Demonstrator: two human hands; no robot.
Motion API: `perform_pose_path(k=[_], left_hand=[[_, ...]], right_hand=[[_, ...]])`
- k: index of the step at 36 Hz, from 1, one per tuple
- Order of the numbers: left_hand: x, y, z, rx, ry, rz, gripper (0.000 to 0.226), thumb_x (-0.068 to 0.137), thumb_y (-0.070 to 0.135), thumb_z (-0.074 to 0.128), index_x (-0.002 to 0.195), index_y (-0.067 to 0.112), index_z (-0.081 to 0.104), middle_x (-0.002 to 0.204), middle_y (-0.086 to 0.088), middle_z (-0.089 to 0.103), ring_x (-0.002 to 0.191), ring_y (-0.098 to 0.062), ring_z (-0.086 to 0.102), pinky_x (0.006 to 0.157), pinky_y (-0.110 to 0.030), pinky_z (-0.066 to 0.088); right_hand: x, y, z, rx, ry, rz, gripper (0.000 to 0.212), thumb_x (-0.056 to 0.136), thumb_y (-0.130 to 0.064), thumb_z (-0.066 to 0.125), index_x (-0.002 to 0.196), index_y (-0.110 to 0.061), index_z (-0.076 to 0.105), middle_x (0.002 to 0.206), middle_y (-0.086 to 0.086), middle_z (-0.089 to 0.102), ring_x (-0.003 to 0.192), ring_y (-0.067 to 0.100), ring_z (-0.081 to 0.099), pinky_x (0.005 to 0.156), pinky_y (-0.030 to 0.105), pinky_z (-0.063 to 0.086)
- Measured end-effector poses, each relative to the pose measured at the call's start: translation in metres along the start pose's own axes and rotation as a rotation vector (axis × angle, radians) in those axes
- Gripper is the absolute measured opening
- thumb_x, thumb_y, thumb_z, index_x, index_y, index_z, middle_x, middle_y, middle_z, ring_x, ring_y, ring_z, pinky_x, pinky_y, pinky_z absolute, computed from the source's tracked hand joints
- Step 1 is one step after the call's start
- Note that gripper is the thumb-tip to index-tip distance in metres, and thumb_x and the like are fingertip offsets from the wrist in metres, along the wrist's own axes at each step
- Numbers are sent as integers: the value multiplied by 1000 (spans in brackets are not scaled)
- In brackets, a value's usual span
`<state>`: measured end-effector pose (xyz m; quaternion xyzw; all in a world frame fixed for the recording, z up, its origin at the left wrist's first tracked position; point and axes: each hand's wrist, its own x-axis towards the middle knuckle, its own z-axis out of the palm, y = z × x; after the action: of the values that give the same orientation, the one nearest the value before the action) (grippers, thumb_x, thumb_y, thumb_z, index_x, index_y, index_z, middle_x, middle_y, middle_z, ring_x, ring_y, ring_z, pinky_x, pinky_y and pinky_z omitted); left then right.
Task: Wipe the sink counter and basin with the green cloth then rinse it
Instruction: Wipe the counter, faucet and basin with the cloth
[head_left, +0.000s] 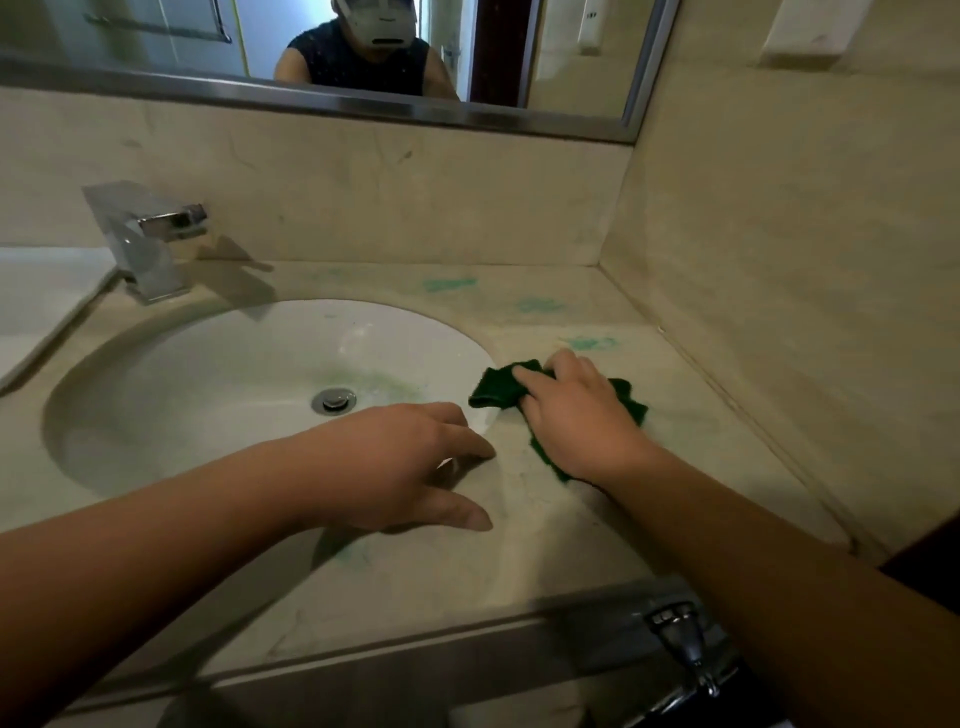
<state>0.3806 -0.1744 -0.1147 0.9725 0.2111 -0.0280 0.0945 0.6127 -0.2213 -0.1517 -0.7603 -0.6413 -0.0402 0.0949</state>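
Note:
My right hand (576, 410) presses the dark green cloth (496, 389) flat on the beige stone counter (675, 415), just right of the basin's rim. Most of the cloth is hidden under the hand; its edges stick out on the left, right and below. My left hand (410, 462) rests with spread fingers on the counter at the basin's front right edge, holding nothing. The white oval basin (208, 384) has a chrome drain plug (334, 401) and a faint green smear beside it. Teal-green smudges (449, 284) mark the counter behind the cloth.
A square chrome faucet (148, 239) stands at the back left of the basin. A mirror (322, 57) hangs above the backsplash, and a wall closes the counter on the right. A chrome fitting (685, 644) sits below the counter's front edge.

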Motion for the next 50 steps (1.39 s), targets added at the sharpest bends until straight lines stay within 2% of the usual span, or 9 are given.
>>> perform_pose_path(k=[9,14,18,21,30,37,43,47,50], left_hand=[[3,6,-8,89,-33,6,78,91,81,51,157,41,42,139,12,51,114,-12,61,94,-26,50],[27,6,-8,94,-1,26,86,88,84,52,159,40,34,143,9,47,117,-19,63,94,-34,54],[53,6,-4,106,-14,62,95,88,87,47,164,34,25,160,-2,36,134,-25,53,107,-37,50],[63,2,-1,128,-58,97,103,86,91,39,167,31,16,172,-10,19,154,-30,32,122,-42,37],[68,-11,8,93,-78,102,113,82,97,28,169,28,6,177,-9,7,161,-26,16,129,-38,25],[68,-11,16,70,-54,111,109,86,90,34,170,27,4,178,-7,1,162,-23,13,127,-33,21],[59,-13,22,109,150,89,104,83,95,38,143,11,50,142,-7,53,121,-25,58,99,-45,55],[51,-8,24,258,310,165,83,91,89,37,120,16,62,108,-4,59,85,-23,57,72,-42,55],[42,-4,21,274,308,206,73,99,81,33,124,19,61,112,-4,58,87,-24,57,73,-44,53]], right_hand=[[23,-38,-50,324,29,-116,36,109,-35,42,139,-32,61,110,-1,50,91,15,57,78,33,48],[8,39,-104,230,185,7,35,107,-40,44,136,-35,63,112,-2,56,89,13,54,68,22,39],[-21,97,-77,-96,-111,211,50,102,-63,37,150,-50,44,136,5,45,118,26,45,97,40,43],[-39,119,-49,-293,-164,214,58,100,-68,19,155,-53,32,129,3,42,110,23,44,90,38,39],[4,131,-34,-400,-138,328,29,104,-30,51,121,-7,57,96,6,35,63,17,42,61,36,43],[59,122,-20,-170,-79,450,40,100,-24,61,132,0,57,121,17,50,82,27,49,72,37,43],[81,62,4,-115,-36,225,29,101,-30,48,121,-10,54,105,9,54,80,26,56,67,38,44],[92,0,3,-58,-65,-47,29,106,-32,40,114,-18,64,109,9,53,82,30,58,73,42,50],[95,-29,-11,93,-171,-226,36,108,-33,40,120,-19,71,105,9,58,91,28,60,80,40,50]])
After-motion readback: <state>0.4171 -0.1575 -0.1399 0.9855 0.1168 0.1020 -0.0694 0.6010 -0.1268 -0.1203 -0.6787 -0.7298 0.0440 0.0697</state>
